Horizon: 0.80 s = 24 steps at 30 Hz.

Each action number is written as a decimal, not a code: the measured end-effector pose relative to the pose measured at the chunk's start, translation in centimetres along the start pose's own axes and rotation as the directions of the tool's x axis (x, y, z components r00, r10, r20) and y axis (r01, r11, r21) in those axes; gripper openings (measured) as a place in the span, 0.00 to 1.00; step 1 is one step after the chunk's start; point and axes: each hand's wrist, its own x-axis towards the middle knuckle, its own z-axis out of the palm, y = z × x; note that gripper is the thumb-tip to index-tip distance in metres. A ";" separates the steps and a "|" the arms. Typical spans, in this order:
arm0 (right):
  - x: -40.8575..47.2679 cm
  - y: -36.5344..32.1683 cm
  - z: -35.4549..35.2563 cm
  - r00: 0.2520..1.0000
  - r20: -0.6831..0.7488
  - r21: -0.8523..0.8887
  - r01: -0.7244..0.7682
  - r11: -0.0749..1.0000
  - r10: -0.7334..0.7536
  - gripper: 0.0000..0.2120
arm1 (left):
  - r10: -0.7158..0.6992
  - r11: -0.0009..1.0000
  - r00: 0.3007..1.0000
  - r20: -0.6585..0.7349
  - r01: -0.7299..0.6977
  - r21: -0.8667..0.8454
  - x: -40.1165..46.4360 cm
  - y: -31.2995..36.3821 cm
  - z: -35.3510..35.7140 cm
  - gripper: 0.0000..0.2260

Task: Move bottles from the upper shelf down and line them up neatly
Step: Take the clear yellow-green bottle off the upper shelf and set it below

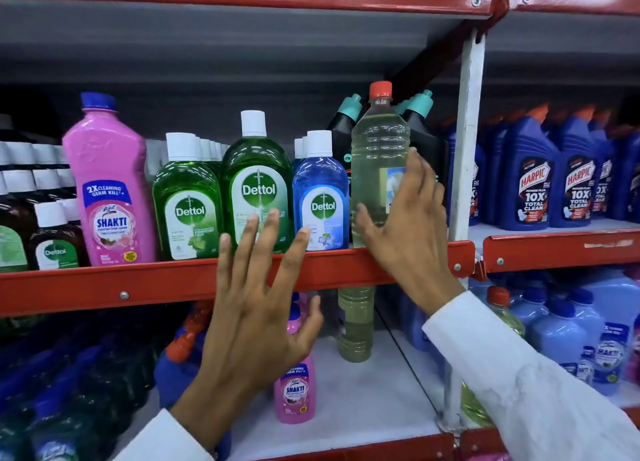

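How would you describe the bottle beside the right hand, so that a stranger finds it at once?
Find the white upright post between the shelf bays. Just left of it, on the upper red shelf, stands the clear bottle of pale yellow liquid, with the right hand against it. Only this one has an orange-red cap; its neighbours are blue Dettol and black bottles.

Upper shelf (104, 287), left to right: Shakti bottle (110, 183), three Dettol bottles (258, 183), clear bottle (379, 156) at right end. Behind clear bottle: dark bottles (420, 128). Right of upright post (465, 142): Harpic bottles (533, 183). Lower shelf (367, 401): small Shakti bottle (296, 391), second clear bottle (355, 325) directly below the first.
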 end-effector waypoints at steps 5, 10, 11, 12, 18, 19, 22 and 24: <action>2.7 -0.1 1.7 0.971 0.072 0.176 -0.236 0.956 0.226 0.52 | 0.018 0.999 0.992 0.128 -0.022 0.030 -1.4 -0.6 2.4 0.35; 3.4 0.2 2.5 0.966 -0.045 0.325 -0.226 0.918 0.254 0.38 | 0.028 0.997 0.994 0.107 -0.035 0.072 -1.5 -0.8 3.0 0.34; 3.4 0.2 2.4 0.963 -0.068 0.369 -0.218 0.903 0.260 0.37 | 0.032 0.997 0.994 0.104 -0.040 0.073 -1.6 -0.8 3.0 0.34; 3.3 0.1 2.1 0.957 -0.105 0.416 -0.204 0.886 0.270 0.37 | 0.039 0.996 0.995 0.092 -0.046 0.073 -1.6 -0.8 3.1 0.34; 2.4 -0.7 -2.1 0.860 -0.414 0.593 0.006 0.805 0.299 0.40 | 0.030 0.997 0.998 0.063 -0.035 0.072 -1.9 -0.9 3.5 0.35; 1.7 -0.4 -3.1 0.846 -0.451 0.583 0.038 0.812 0.284 0.40 | 0.027 0.997 0.998 0.054 -0.031 0.073 -1.9 -0.8 3.6 0.35; 0.9 -1.0 -6.0 0.905 -0.370 0.664 0.097 0.741 0.212 0.42 | 0.009 0.999 1.000 0.001 -0.009 0.040 -1.7 -0.4 3.7 0.34; -1.3 -1.5 -7.4 0.967 -0.092 0.781 -0.079 0.619 0.239 0.47 | -0.008 1.000 1.000 -0.017 0.008 0.024 -1.6 -0.2 3.8 0.33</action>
